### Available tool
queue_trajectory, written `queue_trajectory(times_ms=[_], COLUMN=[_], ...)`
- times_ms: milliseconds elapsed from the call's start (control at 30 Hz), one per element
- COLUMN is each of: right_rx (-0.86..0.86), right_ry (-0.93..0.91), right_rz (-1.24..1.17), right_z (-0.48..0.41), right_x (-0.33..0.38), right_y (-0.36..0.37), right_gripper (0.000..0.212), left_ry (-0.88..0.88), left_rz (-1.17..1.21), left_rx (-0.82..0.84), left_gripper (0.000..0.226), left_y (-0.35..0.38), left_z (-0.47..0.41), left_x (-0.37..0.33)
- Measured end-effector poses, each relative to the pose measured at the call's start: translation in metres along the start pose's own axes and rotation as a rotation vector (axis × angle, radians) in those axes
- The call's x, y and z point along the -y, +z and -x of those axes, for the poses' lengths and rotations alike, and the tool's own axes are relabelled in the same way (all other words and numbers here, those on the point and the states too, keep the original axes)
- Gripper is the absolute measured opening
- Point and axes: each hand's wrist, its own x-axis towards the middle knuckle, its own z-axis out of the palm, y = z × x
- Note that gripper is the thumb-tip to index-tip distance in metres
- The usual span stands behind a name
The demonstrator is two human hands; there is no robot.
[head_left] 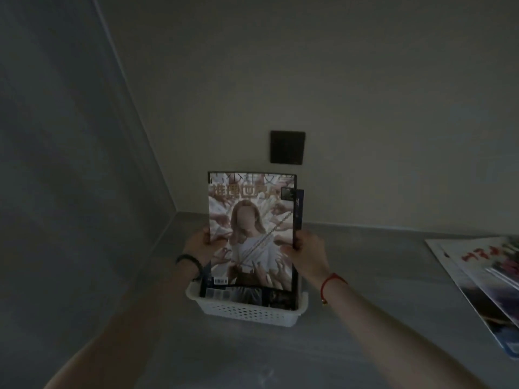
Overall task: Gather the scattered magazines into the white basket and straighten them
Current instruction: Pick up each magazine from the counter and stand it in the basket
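A white perforated basket [247,313] stands on the grey counter near the corner. Several magazines stand upright in it; the front one [251,220] shows a figure in white with many hands around. My left hand [200,244] grips the stack's left edge and my right hand [307,249] grips its right edge, thumbs on the front cover. A darker magazine [299,209] sticks out behind on the right. Two more magazines [488,287] lie flat and overlapping at the counter's right edge, partly cut off by the frame.
The grey counter [365,276] meets a side wall on the left and a back wall behind. A dark square wall plate [287,147] sits on the back wall above the basket. The scene is dim.
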Motion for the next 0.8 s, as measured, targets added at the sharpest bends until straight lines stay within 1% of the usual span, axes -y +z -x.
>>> queue_trajectory(times_ms=[67, 133, 167, 200, 267, 367, 433, 467, 533, 600, 667, 733, 800], right_rx=[0.020, 0.037, 0.044, 0.046, 0.043, 0.047, 0.085, 0.097, 0.068, 0.002, -0.068, -0.135, -0.181], right_ry=[0.048, 0.063, 0.066, 0.072, 0.064, 0.038, 0.024, 0.009, -0.022, -0.052, -0.044, -0.018, 0.020], right_rz=[0.011, 0.013, 0.019, 0.032, 0.082, 0.106, 0.124, 0.163, 0.237, 0.228, 0.226, 0.245, 0.251], right_z=[0.004, 0.008, 0.011, 0.012, 0.016, 0.019, 0.019, 0.018, 0.017, 0.017, 0.018, 0.020, 0.026], right_x=[-0.010, -0.017, -0.021, -0.024, -0.028, -0.033, -0.034, -0.035, -0.039, -0.046, -0.059, -0.077, -0.099], right_y=[0.005, 0.007, 0.008, 0.009, 0.011, 0.012, 0.011, 0.010, 0.002, -0.012, -0.035, -0.067, -0.106], right_gripper=[0.010, 0.018, 0.023, 0.028, 0.037, 0.042, 0.042, 0.042, 0.038, 0.036, 0.039, 0.039, 0.038], left_ry=[-0.005, 0.013, 0.041, 0.059, 0.098, 0.160, 0.174, 0.160, 0.151, 0.226, 0.356, 0.477, 0.544], left_rz=[0.073, 0.063, 0.061, 0.059, 0.025, -0.042, -0.152, -0.187, -0.164, -0.133, -0.092, -0.073, -0.065], left_rx=[0.069, 0.082, 0.062, 0.042, 0.030, -0.036, -0.119, -0.150, -0.171, -0.182, -0.156, -0.137, -0.084], left_gripper=[0.030, 0.021, 0.021, 0.026, 0.027, 0.035, 0.036, 0.043, 0.061, 0.067, 0.066, 0.062, 0.056], left_y=[0.006, 0.013, 0.015, 0.017, 0.020, 0.023, 0.025, 0.026, 0.030, 0.039, 0.056, 0.083, 0.119], left_z=[0.000, -0.003, -0.005, -0.006, -0.006, -0.004, -0.001, 0.000, 0.004, 0.009, 0.015, 0.020, 0.026], left_x=[0.012, 0.021, 0.024, 0.026, 0.028, 0.032, 0.032, 0.031, 0.021, 0.004, -0.018, -0.045, -0.071])
